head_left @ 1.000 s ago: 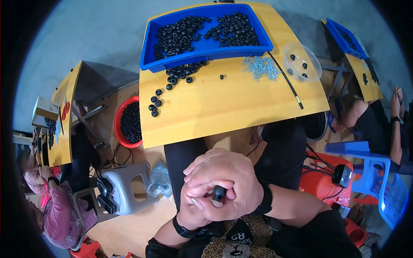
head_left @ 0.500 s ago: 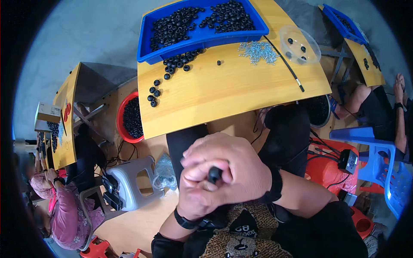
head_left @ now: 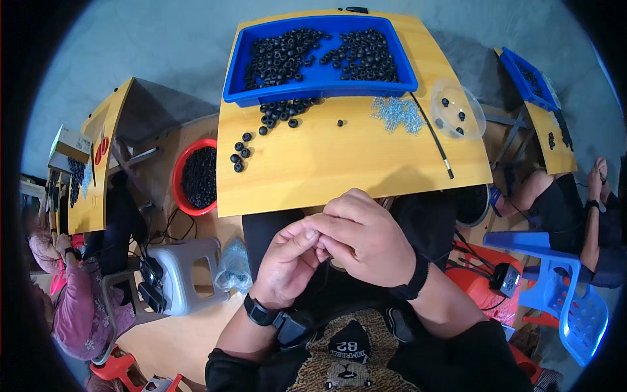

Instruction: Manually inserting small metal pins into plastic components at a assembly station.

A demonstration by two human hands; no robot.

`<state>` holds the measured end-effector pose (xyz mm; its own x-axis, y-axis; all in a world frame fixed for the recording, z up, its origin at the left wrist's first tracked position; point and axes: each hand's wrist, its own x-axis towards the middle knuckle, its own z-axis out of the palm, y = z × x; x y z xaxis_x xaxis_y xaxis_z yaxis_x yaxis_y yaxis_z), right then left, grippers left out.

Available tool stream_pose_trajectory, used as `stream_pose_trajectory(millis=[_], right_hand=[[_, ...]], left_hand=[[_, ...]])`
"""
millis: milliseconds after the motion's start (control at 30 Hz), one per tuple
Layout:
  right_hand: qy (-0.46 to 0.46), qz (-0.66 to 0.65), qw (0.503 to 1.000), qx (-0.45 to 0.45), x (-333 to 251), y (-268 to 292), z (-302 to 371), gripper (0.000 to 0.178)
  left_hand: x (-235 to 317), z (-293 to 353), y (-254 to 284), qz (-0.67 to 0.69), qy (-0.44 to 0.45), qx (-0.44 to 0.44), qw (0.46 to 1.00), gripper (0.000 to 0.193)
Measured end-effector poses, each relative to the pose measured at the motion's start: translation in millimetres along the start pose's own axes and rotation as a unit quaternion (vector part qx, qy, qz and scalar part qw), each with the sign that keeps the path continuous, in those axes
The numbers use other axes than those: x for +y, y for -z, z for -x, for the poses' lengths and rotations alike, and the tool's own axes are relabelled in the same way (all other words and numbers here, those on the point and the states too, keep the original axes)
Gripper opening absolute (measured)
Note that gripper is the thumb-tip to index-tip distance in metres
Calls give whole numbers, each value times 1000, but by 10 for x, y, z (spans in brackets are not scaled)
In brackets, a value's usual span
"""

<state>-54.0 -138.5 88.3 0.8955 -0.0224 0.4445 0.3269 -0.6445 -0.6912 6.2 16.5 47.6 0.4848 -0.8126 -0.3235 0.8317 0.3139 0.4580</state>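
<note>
My left hand (head_left: 287,261) and my right hand (head_left: 369,238) meet in front of the table's near edge, above my lap. The fingertips of both are pinched together and touch. Whatever lies between them is hidden by the fingers. On the yellow table (head_left: 313,176) closest to my hands are a single small black piece (head_left: 340,123), a loose row of round black hollow beads (head_left: 239,157) at the left, and a thin black rod (head_left: 434,140) at the right. A heap of small shiny silvery pieces (head_left: 398,115) lies beside the rod.
A blue tray (head_left: 320,91) of black beads stands at the table's back. A clear round plastic dish (head_left: 479,116) holds a few. Left are a red basin (head_left: 176,179), a grey stool (head_left: 186,277) and a plastic bag (head_left: 234,268). Right is a blue chair (head_left: 548,261). People sit at both side tables.
My hands were clasped, with a black piece showing between the fingers. They have moved apart into a fingertip pinch, and that piece is out of sight. The view has shifted slightly.
</note>
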Motion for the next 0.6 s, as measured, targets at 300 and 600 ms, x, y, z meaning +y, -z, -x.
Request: stream_pose_trajectory(millis=[300,600], right_hand=[[-156,-62,985,41,583,7,-275,20],[-167,-16,980,103,1161,64,-625,14]], left_hand=[[273,-724,40,-37,21,35,998,17],[415,-1481,-23,-62,8,73,995,20]])
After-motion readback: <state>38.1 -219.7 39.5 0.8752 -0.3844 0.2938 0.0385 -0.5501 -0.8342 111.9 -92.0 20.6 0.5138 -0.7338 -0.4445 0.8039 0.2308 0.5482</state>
